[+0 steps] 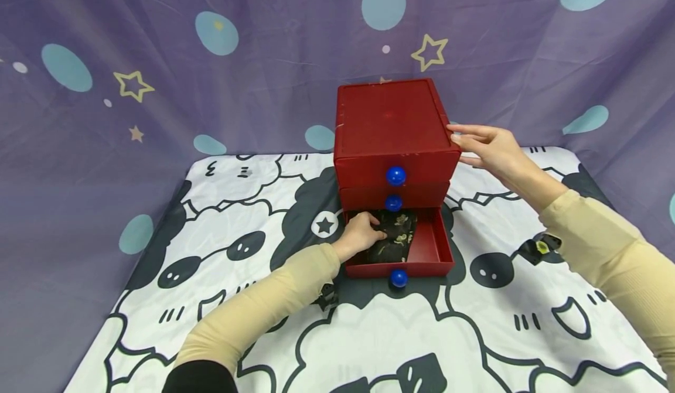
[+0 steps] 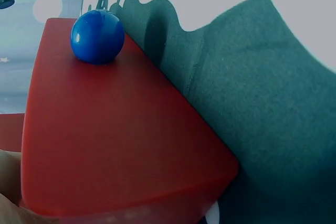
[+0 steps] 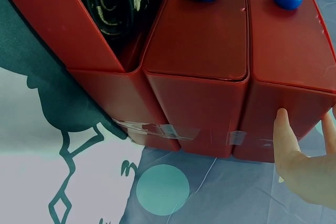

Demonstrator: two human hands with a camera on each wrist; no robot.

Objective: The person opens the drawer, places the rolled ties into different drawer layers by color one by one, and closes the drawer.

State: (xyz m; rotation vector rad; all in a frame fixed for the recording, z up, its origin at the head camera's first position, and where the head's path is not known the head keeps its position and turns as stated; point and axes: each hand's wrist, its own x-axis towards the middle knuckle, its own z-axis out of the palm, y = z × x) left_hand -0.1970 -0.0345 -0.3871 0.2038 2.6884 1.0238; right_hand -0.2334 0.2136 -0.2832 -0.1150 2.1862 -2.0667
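Observation:
A red three-drawer cabinet [image 1: 392, 120] with blue round knobs stands on the patterned cloth. Its bottom drawer [image 1: 429, 243] is pulled out, and the upper two are closed. Inside that drawer lies a black cloth item with gold flowers [image 1: 399, 229], also partly seen in the right wrist view [image 3: 107, 6]. My left hand [image 1: 360, 236] reaches into the drawer and grips the black cloth at its left part; the fingertips are partly hidden. My right hand [image 1: 495, 150] touches the cabinet's upper right side with its fingers extended [image 3: 283, 129].
A white tablecloth [image 1: 253, 194] with cartoon sheep covers the table. Behind it hangs a purple curtain [image 1: 285, 59] with stars and dots. Clear tape [image 3: 168, 131] runs along the cabinet's side. The drawer's blue knob [image 1: 398, 278] sticks out toward me.

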